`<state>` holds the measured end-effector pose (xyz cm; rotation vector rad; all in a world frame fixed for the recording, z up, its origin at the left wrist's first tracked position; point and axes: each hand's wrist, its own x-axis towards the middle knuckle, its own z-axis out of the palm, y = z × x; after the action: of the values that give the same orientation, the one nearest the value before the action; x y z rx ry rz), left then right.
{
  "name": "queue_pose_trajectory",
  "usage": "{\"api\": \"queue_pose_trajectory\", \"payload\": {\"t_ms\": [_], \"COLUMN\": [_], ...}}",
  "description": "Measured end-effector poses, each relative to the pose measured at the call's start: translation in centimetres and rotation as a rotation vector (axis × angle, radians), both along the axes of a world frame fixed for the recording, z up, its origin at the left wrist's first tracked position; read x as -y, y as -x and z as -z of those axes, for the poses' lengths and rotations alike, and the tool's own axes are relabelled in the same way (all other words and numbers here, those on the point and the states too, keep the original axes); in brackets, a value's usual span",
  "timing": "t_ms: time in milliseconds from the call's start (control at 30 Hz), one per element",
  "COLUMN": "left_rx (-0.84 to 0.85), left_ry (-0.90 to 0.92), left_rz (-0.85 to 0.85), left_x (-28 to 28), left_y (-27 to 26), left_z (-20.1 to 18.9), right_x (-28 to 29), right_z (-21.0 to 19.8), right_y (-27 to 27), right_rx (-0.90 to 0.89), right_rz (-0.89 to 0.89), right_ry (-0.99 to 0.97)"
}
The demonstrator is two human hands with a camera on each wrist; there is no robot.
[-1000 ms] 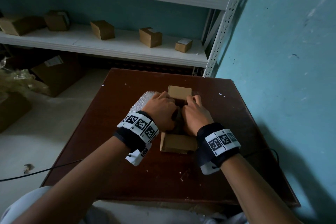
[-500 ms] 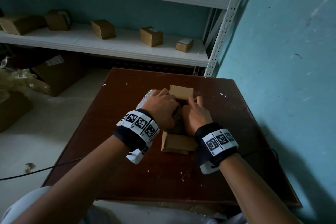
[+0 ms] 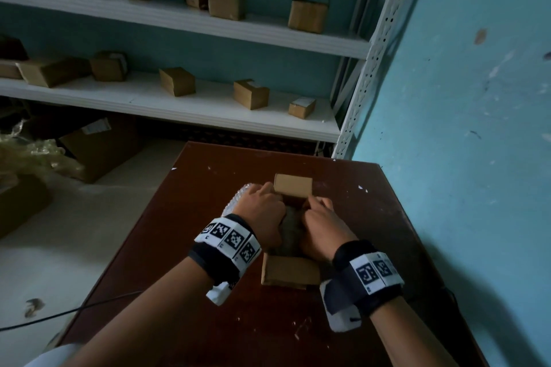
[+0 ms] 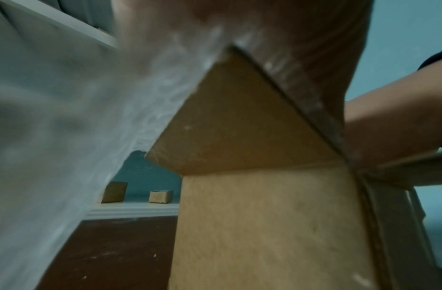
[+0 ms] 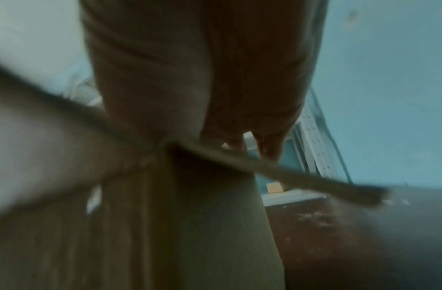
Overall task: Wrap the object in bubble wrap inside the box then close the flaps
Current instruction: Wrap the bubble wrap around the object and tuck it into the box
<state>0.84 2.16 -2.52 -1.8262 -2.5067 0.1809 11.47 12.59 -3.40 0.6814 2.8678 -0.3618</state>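
Note:
A small cardboard box [image 3: 290,274] stands open in the middle of the brown table [image 3: 208,307], its far flap [image 3: 292,186] raised. Both hands reach into it from above. My left hand [image 3: 262,217] curls over a sheet of bubble wrap [image 3: 238,201] that spills out over the box's left flap [image 4: 239,121]; the bubble wrap [image 4: 91,117] drapes down from the palm. My right hand [image 3: 323,226] presses its fingers [image 5: 269,147] down inside the box's right side. Between the hands shows a dark grey bundle [image 3: 290,226]; the object itself is hidden.
White shelves [image 3: 179,104] with several small cardboard boxes stand behind the table. A teal wall [image 3: 462,158] runs close along the table's right side. Larger cartons [image 3: 98,146] and crumpled plastic lie on the floor at left. A black cable [image 3: 59,311] trails off the table's left.
Both hands have stayed in the box with hardly any shift. The head view has tilted up, so more of the shelves shows.

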Motion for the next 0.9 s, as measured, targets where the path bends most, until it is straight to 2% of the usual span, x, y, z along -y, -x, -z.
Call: {"api": "queue_pose_trajectory", "payload": {"t_ms": [133, 400, 633, 900], "left_rx": [0.017, -0.001, 0.045, 0.036], "left_ry": [0.003, 0.005, -0.058, -0.057], "left_rz": [-0.019, 0.021, 0.023, 0.021], "left_x": [-0.1, -0.2, -0.1, 0.0], "left_y": [0.0, 0.2, 0.4, 0.8], "left_z": [0.0, 0.2, 0.1, -0.1], "right_x": [-0.1, 0.7, 0.5, -0.1], "right_z": [-1.0, -1.3, -0.8, 0.3], "right_y": [-0.7, -0.3, -0.3, 0.5], "right_rx": [-0.139, 0.066, -0.015, -0.009], "right_rz": [-0.025, -0.004, 0.002, -0.011], "right_ry": [0.008, -0.037, -0.075, -0.181]}}
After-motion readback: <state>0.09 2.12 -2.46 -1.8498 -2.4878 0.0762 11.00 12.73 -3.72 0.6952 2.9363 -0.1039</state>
